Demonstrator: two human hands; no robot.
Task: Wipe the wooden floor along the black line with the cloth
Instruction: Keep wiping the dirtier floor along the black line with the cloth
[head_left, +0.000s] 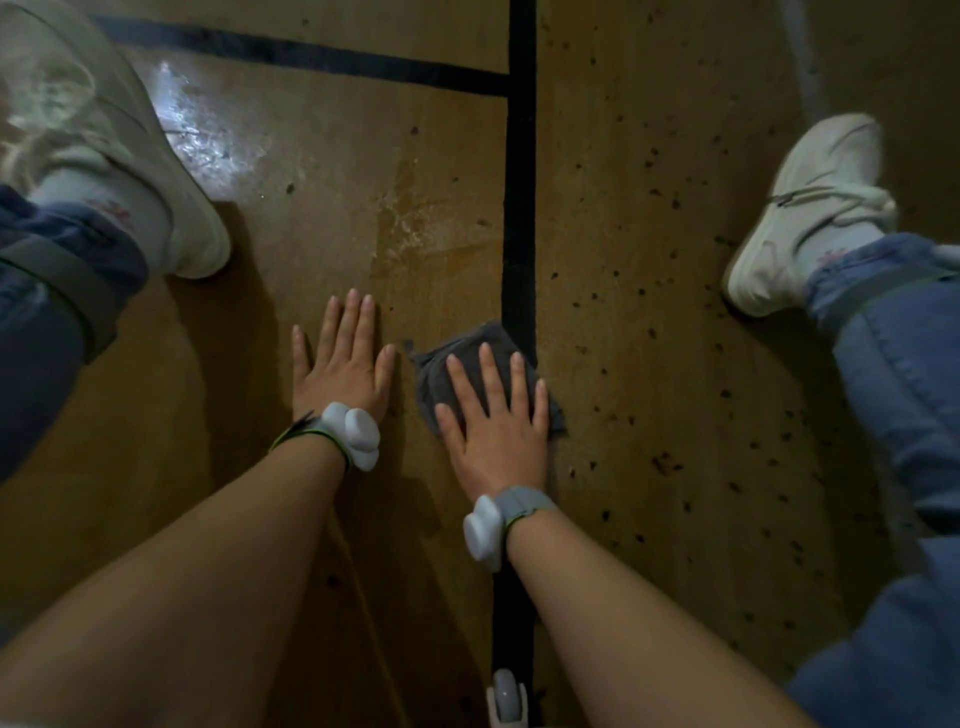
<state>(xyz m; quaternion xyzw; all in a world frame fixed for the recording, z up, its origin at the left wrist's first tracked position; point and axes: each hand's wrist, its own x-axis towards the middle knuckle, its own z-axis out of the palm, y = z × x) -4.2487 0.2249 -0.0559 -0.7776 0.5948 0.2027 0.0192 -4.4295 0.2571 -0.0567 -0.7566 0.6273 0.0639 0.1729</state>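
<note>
A dark grey cloth (441, 364) lies flat on the wooden floor (649, 260), its right edge over the black line (520, 197) that runs straight away from me. My right hand (496, 415) presses down on the cloth with straight, spread fingers. My left hand (343, 364) rests flat on the bare floor just left of the cloth, fingers straight, holding nothing. Both wrists wear bands with white devices.
My left shoe (119, 150) stands at the upper left and my right shoe (810, 208) at the right, legs in blue jeans. A second black line (291, 52) branches left at the top. A wet shine (208, 140) shows left of the line; dark specks dot the floor to its right.
</note>
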